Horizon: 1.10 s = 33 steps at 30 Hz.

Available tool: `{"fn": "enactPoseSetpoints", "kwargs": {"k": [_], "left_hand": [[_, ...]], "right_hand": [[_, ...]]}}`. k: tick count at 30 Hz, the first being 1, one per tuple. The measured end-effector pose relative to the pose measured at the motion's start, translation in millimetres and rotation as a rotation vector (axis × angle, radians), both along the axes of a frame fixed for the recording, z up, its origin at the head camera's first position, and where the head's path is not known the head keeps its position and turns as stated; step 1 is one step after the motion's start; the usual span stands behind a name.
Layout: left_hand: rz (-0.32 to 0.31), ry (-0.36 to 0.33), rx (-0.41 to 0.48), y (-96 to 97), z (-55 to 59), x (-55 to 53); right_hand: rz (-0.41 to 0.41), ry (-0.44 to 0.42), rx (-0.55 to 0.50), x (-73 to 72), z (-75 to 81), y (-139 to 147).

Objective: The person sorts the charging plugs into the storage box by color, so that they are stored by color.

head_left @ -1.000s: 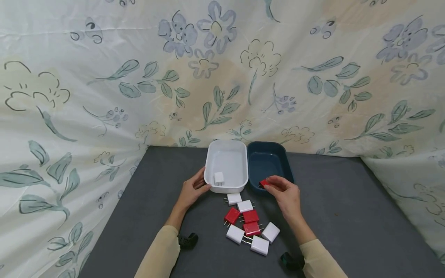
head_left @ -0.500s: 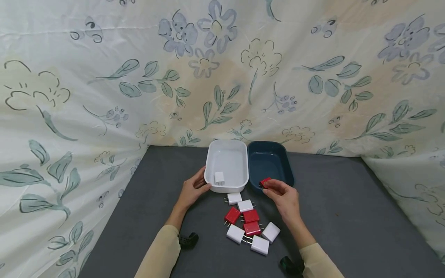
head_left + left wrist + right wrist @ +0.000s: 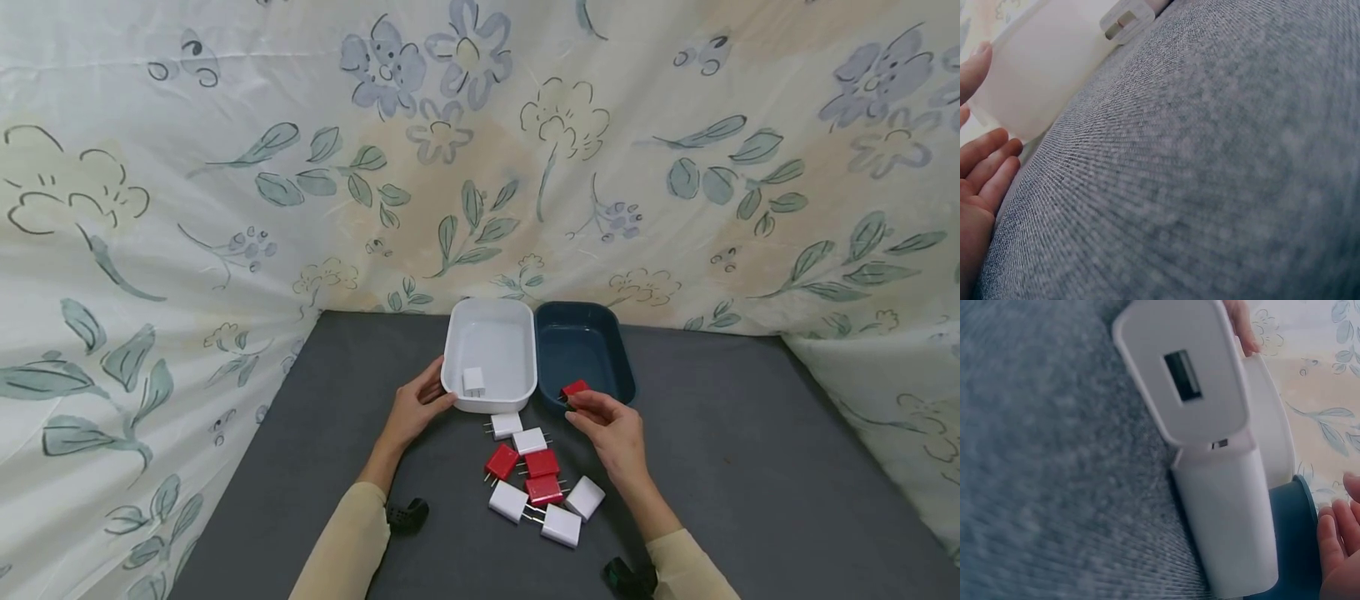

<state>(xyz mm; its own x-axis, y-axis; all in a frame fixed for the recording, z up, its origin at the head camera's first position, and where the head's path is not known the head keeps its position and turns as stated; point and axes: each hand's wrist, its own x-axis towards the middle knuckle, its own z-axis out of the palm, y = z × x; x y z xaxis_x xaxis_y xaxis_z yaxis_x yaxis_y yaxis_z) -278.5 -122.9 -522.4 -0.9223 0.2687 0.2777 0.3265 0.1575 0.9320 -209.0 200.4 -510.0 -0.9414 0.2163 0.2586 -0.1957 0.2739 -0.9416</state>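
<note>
My left hand (image 3: 410, 414) rests at the near left corner of the white tray (image 3: 491, 325), thumb by the front rim and fingers along the outer side. In the left wrist view its fingers (image 3: 991, 164) lie fairly straight by the tray wall. A white USB wall charger (image 3: 473, 381) sits inside that tray. A red wall charger (image 3: 576, 387) lies at the near end of the dark blue tray (image 3: 581, 312). Just in front of it is my right hand (image 3: 618, 433), thumb and fingertips apart near the rim, the charger showing beyond them.
In front of the trays, several white chargers (image 3: 561, 526) and red chargers (image 3: 542, 462) lie loosely grouped on the grey tabletop (image 3: 750, 483), prongs pointing various ways. The two trays stand side by side against a floral cloth (image 3: 480, 167) at the back.
My right hand has drawn back slightly from the red charger, which now shows more of itself in the blue tray. The left hand stays at the white tray.
</note>
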Motion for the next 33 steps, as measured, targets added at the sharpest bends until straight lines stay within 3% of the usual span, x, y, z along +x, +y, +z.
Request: {"fn": "enactPoseSetpoints", "kwargs": {"k": [7,19,33], "left_hand": [[-0.005,-0.013,0.001,-0.4,0.9,0.7],[-0.005,-0.008,-0.001,-0.8,2.4,0.1],[-0.012,0.006,-0.003,-1.1,3.9,1.7]], "right_hand": [[-0.017,-0.02,0.068,-1.8,-14.8,1.1],[0.003,-0.143,0.007,12.7,10.2,-12.1],[0.089,-0.195,-0.042,16.7,1.6,-12.1]]}}
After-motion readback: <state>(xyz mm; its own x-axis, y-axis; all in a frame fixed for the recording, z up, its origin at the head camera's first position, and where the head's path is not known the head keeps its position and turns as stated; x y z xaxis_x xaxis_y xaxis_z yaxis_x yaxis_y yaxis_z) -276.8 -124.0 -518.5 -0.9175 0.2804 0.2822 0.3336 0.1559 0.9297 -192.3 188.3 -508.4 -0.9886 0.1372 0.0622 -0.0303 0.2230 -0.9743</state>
